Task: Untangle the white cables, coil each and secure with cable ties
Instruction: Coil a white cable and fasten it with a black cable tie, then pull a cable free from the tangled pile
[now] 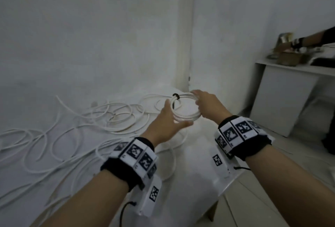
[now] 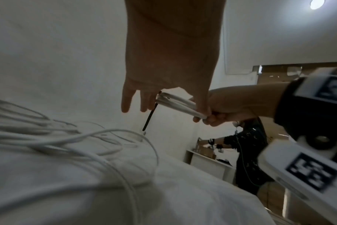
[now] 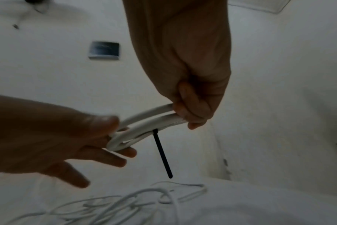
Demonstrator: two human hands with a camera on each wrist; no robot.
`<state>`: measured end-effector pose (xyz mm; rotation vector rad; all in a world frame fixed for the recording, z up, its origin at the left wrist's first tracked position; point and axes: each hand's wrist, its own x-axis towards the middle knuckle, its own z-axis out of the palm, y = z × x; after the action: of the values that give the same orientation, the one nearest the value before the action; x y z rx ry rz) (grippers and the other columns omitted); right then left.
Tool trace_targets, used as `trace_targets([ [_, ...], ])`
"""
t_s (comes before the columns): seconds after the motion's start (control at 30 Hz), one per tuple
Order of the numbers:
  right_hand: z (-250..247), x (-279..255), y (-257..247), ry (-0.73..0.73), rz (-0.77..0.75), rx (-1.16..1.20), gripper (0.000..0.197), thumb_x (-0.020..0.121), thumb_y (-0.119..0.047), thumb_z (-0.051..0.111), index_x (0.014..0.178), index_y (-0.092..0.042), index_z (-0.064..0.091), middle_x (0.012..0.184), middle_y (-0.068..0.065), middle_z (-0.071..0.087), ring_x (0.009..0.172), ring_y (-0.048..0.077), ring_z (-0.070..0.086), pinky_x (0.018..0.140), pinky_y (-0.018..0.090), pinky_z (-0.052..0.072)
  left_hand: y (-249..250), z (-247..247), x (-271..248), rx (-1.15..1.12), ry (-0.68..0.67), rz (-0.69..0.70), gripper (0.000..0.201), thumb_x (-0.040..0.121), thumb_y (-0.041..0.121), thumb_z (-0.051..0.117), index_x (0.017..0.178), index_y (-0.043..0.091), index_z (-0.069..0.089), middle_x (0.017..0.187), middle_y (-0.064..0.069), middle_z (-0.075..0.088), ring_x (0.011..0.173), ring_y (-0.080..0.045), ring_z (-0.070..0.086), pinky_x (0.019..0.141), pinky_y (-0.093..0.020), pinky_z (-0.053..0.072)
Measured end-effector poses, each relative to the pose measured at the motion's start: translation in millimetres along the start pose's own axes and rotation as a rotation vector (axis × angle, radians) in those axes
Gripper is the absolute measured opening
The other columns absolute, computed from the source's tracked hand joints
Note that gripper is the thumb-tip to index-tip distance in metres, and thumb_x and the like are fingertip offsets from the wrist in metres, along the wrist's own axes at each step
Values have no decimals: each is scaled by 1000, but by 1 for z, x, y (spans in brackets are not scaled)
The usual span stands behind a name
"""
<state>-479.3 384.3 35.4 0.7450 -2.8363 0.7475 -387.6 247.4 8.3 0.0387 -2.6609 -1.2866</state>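
Note:
A small coil of white cable (image 1: 186, 115) hangs in the air between my two hands, above the far part of the table. A black cable tie (image 1: 175, 96) is wrapped round its far left side, and the tie's tail (image 3: 162, 153) points down. My right hand (image 1: 204, 105) grips the coil's right side with curled fingers (image 3: 190, 109). On the coil's left side my left hand (image 1: 169, 116) has straight, spread fingers (image 3: 115, 158) touching the coil (image 3: 140, 129), with the thumb along it. The coil (image 2: 178, 104) also shows in the left wrist view.
Several loose white cables (image 1: 81, 127) lie tangled over the white-covered table (image 1: 199, 181), left of and below my hands. The table's corner is at the front right. Another person's arm (image 1: 311, 37) reaches over a cluttered white desk (image 1: 282, 67) at the back right. A wall stands close behind.

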Motion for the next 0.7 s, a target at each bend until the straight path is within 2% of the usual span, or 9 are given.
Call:
trace_targets([
  [0.03, -1, 6, 15, -5, 20, -15, 45, 94, -1, 39, 137, -14, 43, 131, 16, 53, 116, 33, 51, 89, 34, 39, 1, 13, 5, 76, -47, -27, 108, 73, 55, 69, 149, 14, 5, 152, -4, 24, 139, -21, 26, 110, -36, 29],
  [0.1, 1, 15, 43, -30, 61, -55, 44, 93, 0, 39, 135, -14, 46, 129, 15, 55, 113, 33, 52, 88, 35, 41, -4, 37, 12, 234, -131, -73, 105, 81, 49, 65, 150, 14, -5, 157, -6, 14, 142, -22, 22, 113, -39, 25],
  [0.17, 6, 22, 65, -54, 118, -53, 45, 93, 1, 38, 133, -16, 48, 127, 14, 56, 108, 34, 54, 83, 37, 43, -6, 50, 17, 368, -215, -90, 95, 84, 44, 63, 150, 14, 2, 156, -8, 18, 140, -24, 26, 111, -41, 28],
  [0.27, 12, 32, 89, -50, 204, -9, 48, 91, 5, 34, 131, -17, 49, 121, 17, 57, 92, 32, 54, 74, 36, 42, -7, 55, 25, 498, -354, -138, 80, 88, 43, 58, 149, 17, 13, 153, -9, 23, 138, -27, 29, 109, -40, 29],
  [0.37, 17, 45, 106, -31, 265, 21, 53, 89, 8, 34, 134, -18, 45, 121, 18, 57, 100, 34, 55, 77, 38, 44, -16, 56, 33, 560, -480, -195, 75, 90, 46, 55, 149, 21, 17, 152, -10, 26, 136, -28, 31, 108, -40, 30],
  [0.43, 19, 53, 111, 47, 275, 67, 57, 88, 9, 33, 134, -22, 44, 115, 18, 58, 96, 33, 55, 77, 37, 45, -21, 56, 35, 569, -516, -203, 74, 90, 46, 54, 149, 22, 17, 151, -11, 27, 135, -28, 32, 108, -41, 31],
  [0.53, 21, 64, 108, 206, 223, 227, 59, 88, 9, 30, 130, -28, 47, 98, 10, 55, 81, 20, 51, 75, 37, 47, -24, 56, 38, 609, -501, -165, 72, 90, 46, 53, 149, 23, 17, 150, -9, 29, 134, -27, 34, 107, -40, 32],
  [0.6, 24, 69, 105, 134, 161, 197, 60, 86, 9, 36, 131, -29, 47, 99, 9, 57, 81, 15, 48, 71, 32, 44, -23, 56, 39, 656, -491, -139, 71, 91, 45, 52, 149, 22, 18, 149, -8, 30, 133, -28, 35, 105, -40, 33],
  [0.7, 33, 71, 106, -71, 126, -8, 58, 87, 8, 41, 135, -24, 47, 123, 13, 58, 94, 23, 53, 77, 30, 41, -21, 55, 40, 717, -493, -101, 67, 92, 44, 50, 148, 21, 20, 148, -7, 33, 131, -27, 38, 102, -39, 34],
])
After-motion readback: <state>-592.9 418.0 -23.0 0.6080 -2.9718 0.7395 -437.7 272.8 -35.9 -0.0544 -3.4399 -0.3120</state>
